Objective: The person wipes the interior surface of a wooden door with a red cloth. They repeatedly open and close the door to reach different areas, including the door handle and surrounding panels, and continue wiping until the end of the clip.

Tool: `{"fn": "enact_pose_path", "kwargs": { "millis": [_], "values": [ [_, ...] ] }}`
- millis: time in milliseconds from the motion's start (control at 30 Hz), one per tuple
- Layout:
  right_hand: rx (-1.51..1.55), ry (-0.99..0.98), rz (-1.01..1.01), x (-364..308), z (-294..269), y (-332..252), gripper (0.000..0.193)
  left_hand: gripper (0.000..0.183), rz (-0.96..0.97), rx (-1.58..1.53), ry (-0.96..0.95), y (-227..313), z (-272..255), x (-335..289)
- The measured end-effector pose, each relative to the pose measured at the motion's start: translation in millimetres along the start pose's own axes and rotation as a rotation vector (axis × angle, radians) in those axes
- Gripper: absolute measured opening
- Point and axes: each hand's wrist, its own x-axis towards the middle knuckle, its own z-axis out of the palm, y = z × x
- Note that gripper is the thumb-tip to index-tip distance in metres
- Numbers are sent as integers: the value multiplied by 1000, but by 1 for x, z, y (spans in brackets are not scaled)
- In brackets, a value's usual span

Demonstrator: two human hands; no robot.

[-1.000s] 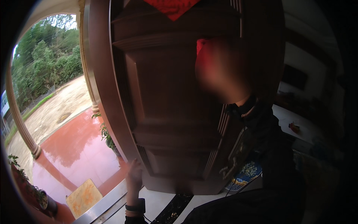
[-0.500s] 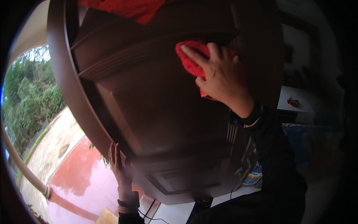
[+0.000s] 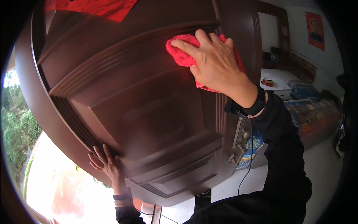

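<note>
A dark brown panelled door [image 3: 156,100] fills most of the head view. Against its upper right part, my right hand [image 3: 216,61] presses a fluffy red cloth [image 3: 182,56], part of which hangs out below the palm. My left hand [image 3: 106,164] lies with fingers spread on the door's left edge, holding nothing. Faint smudges show on the middle panel. Beyond my right wrist, a metal door handle and lock plate [image 3: 242,136] sit on the door's right side.
A red paper [image 3: 108,9] is stuck to the door's top left. Behind the right edge are a white table [image 3: 278,76], a sofa with a patterned cover [image 3: 313,115] and a wall poster [image 3: 315,30]. A thin cable [image 3: 246,175] hangs by my right arm. Shrubs [image 3: 22,119] stand outside at left.
The view has swung right, showing more of the room. My right hand still presses the cloth on the door, near the same moulding. My left hand's fingers have spread wider.
</note>
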Motion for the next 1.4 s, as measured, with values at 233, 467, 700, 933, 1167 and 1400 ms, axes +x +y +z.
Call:
{"fn": "enact_pose_path", "kwargs": {
  "millis": [233, 467, 700, 933, 1167, 1400],
  "values": [
    [149, 3, 98, 5, 4, -41, 66, 58, 94, 18, 171, -3, 11, 3],
    [44, -165, 159, 5, -15, -19, 64, 72, 81, -52, 123, 0, 9, 0],
    [138, -156, 132, 13, -13, -40, 65, 62, 64, 2, 132, -1, 12, 2],
    [43, -161, 160, 1, -13, -13, 65, 63, 48, 8, 94, -4, 13, -1],
    [111, 66, 119, -3, -20, -20, 65, 61, 62, 45, 143, 0, 13, 1],
    [52, 121, -17, 13, 0, -31, 60, 62, 48, 68, 86, 0, 8, 0]
  ]
}}
